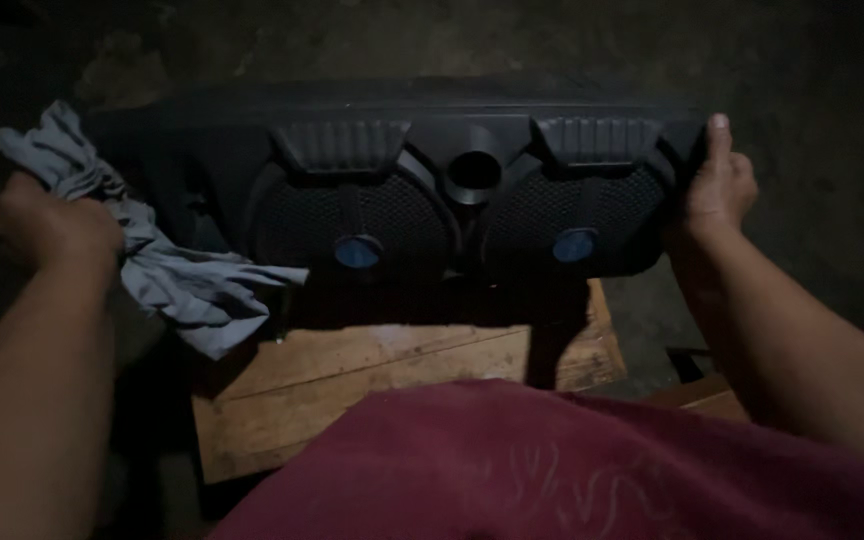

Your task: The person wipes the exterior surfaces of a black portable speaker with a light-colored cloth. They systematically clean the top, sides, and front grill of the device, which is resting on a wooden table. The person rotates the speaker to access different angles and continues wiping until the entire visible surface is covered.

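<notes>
A black speaker (402, 190) with two round grilles lies on its long side across a wooden crate (372, 375), reaching from hand to hand in front of the person. Each grille has a blue cap at its middle, and a round port sits between them near the upper edge.

The right hand (717, 185) grips the speaker's right end, thumb pointing up along the corner and the palm wrapped round the side; the fingers go behind the casing and are out of sight.

The left hand (52, 225) is closed in a fist round a grey cloth (167, 265), just off the speaker's left end. The cloth bunches up above the knuckles and trails down to the right, its loose end draped over the lower left part of the speaker and the crate's top edge. The light is dim, so whether the fist itself touches the casing is hard to say; it looks slightly clear of it.

A red shirt (552, 470) fills the bottom of the view, just below the crate. The floor (812, 90) round about is dark and bare-looking.
</notes>
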